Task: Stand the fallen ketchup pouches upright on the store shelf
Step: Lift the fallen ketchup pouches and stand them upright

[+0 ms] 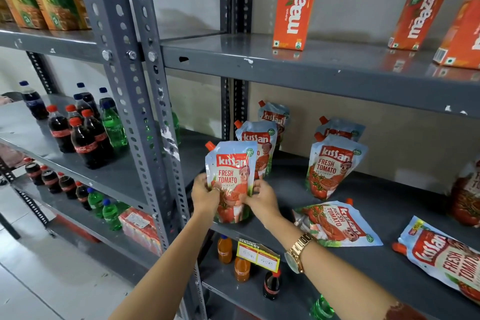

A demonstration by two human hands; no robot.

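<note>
A ketchup pouch (231, 171) stands upright at the front left of the grey shelf (389, 210). My left hand (205, 196) grips its left side and my right hand (261, 199) grips its right side. Two more pouches (257, 143) stand in a row behind it. Further right, another upright pouch (333, 166) has one more behind it. A fallen pouch (335, 225) lies flat just right of my right wrist. A second fallen pouch (446, 260) lies at the right edge. A dark pouch (467, 197) is partly cut off at the far right.
Orange juice cartons (294, 5) stand on the shelf above. Cola and green soda bottles (85, 135) fill the rack to the left. A slotted upright post (145, 101) divides the racks. A yellow price tag (257, 254) hangs below the shelf edge, with small bottles (241, 267) underneath.
</note>
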